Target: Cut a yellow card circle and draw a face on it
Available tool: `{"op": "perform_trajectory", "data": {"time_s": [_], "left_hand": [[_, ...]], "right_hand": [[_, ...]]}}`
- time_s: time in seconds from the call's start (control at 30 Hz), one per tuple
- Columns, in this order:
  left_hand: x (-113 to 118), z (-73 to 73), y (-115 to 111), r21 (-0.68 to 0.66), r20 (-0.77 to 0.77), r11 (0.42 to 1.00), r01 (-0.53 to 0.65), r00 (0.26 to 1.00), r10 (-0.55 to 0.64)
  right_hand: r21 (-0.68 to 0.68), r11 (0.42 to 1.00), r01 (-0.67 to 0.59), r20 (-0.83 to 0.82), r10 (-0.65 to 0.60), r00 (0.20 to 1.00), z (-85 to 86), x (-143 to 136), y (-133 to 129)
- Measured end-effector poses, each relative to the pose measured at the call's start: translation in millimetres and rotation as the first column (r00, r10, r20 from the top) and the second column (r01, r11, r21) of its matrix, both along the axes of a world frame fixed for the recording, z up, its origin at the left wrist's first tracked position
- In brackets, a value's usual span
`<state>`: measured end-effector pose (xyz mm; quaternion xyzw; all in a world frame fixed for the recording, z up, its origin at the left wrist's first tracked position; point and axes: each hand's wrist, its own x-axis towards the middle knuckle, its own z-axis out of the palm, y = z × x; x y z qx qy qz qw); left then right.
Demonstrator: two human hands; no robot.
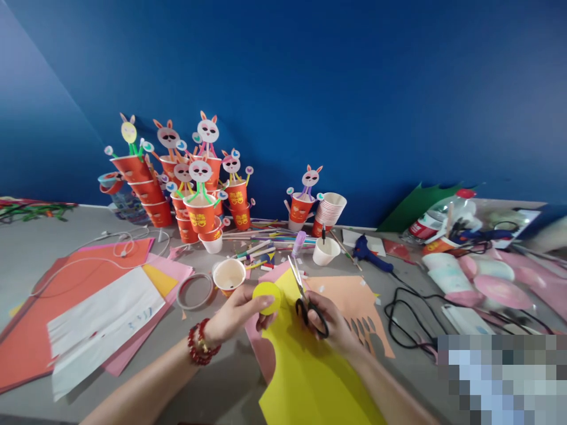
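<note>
from my end, the left hand (237, 308) has its grip clamped on a yellow disc (267, 288) at the upper left edge of a yellow sheet (312, 366) — the right hand (333, 321) has its grip closed around black-handled scissors (302, 290), tips slightly parted. i see the sheet overlapping pink paper (260, 349) and peach paper (351, 292) on the grey surface (215, 389), with a paper cup (229, 273) near the left hand.
</note>
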<state>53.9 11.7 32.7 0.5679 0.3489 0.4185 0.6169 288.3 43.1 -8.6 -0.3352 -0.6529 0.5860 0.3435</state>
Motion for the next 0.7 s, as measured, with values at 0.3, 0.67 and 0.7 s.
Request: {"op": "perform_trajectory", "data": {"time_s": [0.3, 0.67, 0.7], "left_hand": [[1, 13.8, 2, -0.028, 0.052, 0.938, -0.345, 0.937, 0.346], [33, -11.6, 10, 0.059, -0.428, 0.987, -0.147, 0.89, 0.158], [36, -13.0, 14, 0.066, -0.479, 0.99, -0.126, 0.866, 0.142]], "right_hand": [[0.049, 0.996, 0.079, -0.123, -0.073, 0.99, -10.1, -3, -1], [-0.012, 0.946, 0.323, -0.106, -0.323, 0.941, -3.5, -5, 5], [-0.022, 0.943, 0.333, -0.09, -0.333, 0.938, -3.6, -6, 5]]}}
